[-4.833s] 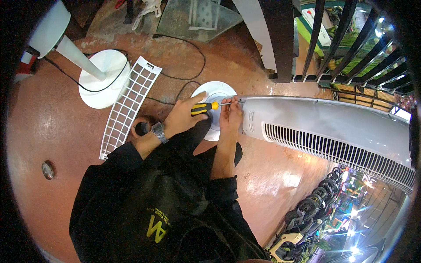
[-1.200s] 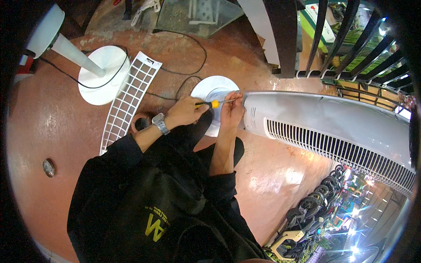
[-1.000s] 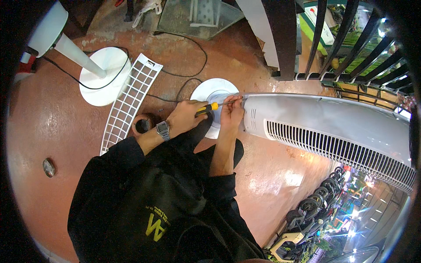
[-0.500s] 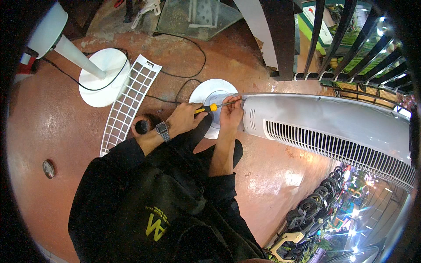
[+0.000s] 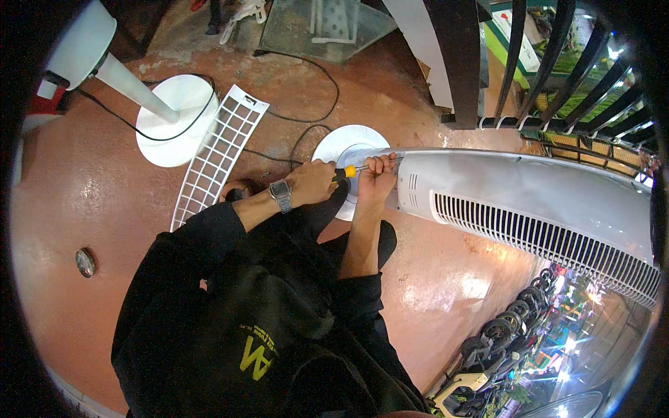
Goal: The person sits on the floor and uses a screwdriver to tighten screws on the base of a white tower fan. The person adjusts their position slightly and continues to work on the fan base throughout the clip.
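My left hand [image 5: 313, 183] is closed around the handle of a yellow and black screwdriver [image 5: 350, 171], near the middle of the frame. The shaft points right and slightly up. My right hand [image 5: 377, 177] has its fingers curled round that shaft, close to the end of a long white casing [image 5: 529, 184]; I can't tell whether my fingertips touch the casing as well. Where the screwdriver's tip sits is too small to make out.

The casing stretches from just right of centre to the right edge of the frame, with a row of slats [image 5: 529, 237] along its lower side. Just behind my hands is a round white base [image 5: 333, 142], partly covered by them. I have a watch [image 5: 281, 191] on my left wrist, and black sleeves on both arms.

Left of my hands, a white grille [image 5: 221, 150] lies slanted, its upper part beside the round foot of a white stand [image 5: 167, 148]. A clay pot [image 5: 235, 188] shows between the grille and my left forearm. A black cord [image 5: 337, 87] loops over the reddish floor [image 5: 125, 209] above. Dark railings [image 5: 516, 63] fill the upper right, and motorbikes [image 5: 498, 331] line the lower right.
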Demonstrator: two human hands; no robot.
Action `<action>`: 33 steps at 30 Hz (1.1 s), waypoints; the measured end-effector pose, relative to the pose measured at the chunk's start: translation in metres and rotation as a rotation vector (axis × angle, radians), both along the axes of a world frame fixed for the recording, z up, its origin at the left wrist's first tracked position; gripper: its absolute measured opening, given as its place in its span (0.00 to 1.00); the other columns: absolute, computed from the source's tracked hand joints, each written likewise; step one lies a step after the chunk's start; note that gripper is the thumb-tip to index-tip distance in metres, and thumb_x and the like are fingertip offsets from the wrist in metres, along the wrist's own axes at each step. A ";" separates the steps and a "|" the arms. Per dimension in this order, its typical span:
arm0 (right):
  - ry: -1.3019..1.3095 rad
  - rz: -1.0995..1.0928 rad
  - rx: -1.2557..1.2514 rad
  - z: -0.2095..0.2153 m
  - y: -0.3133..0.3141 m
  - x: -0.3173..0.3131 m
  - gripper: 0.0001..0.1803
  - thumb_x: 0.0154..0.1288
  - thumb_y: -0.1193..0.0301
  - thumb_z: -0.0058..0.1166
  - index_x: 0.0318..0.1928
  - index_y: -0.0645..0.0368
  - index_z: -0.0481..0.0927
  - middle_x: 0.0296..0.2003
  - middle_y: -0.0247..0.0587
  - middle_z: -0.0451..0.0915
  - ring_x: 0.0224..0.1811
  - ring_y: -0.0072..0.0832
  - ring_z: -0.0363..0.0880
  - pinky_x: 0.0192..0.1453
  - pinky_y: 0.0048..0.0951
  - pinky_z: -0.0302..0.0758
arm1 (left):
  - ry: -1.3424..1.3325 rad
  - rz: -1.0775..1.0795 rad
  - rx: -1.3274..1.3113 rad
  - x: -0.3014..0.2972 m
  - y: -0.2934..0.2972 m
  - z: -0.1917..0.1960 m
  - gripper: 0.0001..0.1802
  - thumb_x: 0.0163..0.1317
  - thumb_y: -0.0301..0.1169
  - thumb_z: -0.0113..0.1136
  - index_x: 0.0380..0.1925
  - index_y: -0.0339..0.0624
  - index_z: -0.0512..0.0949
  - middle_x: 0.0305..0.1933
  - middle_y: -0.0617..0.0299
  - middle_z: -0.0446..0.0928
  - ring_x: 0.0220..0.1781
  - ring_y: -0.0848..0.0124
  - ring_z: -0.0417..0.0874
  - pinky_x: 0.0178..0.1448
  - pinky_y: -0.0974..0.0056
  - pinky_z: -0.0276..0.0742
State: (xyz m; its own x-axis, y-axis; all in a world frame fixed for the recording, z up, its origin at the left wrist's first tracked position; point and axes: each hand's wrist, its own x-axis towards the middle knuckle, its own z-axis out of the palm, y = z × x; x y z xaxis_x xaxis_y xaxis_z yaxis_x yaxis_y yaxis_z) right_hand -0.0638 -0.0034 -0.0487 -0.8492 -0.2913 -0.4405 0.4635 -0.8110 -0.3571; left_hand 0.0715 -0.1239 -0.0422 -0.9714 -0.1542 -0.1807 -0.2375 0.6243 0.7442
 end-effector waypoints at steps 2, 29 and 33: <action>0.024 0.022 -0.013 -0.008 0.002 -0.001 0.06 0.68 0.76 0.41 0.44 0.54 0.69 0.21 0.25 0.59 0.19 0.16 0.53 0.23 0.19 0.55 | -0.069 -0.004 0.080 0.000 -0.005 0.012 0.21 0.58 0.41 0.59 0.39 0.31 0.73 0.34 0.37 0.77 0.38 0.42 0.80 0.43 0.45 0.76; -0.036 0.830 0.863 0.115 0.134 0.128 0.14 0.72 0.62 0.41 0.48 0.59 0.69 0.21 0.31 0.65 0.14 0.14 0.59 0.16 0.18 0.59 | -0.443 0.103 -0.304 0.092 -0.058 -0.234 0.13 0.59 0.39 0.57 0.29 0.40 0.80 0.35 0.44 0.80 0.39 0.48 0.83 0.41 0.51 0.81; -0.109 0.743 0.824 0.120 0.148 0.130 0.13 0.73 0.65 0.38 0.48 0.61 0.69 0.21 0.31 0.65 0.14 0.15 0.59 0.16 0.18 0.59 | -0.408 0.057 -0.423 0.081 -0.052 -0.219 0.11 0.61 0.33 0.51 0.30 0.41 0.80 0.36 0.50 0.80 0.40 0.53 0.84 0.40 0.54 0.82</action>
State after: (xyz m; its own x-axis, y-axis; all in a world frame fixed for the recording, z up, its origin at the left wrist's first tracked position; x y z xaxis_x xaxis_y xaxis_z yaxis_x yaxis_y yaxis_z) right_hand 0.0660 0.1442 0.0718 -0.5301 -0.2950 -0.7950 0.7970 0.1467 -0.5859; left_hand 0.1521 -0.1764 -0.2611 -0.8242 -0.3443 -0.4496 -0.4942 0.8249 0.2745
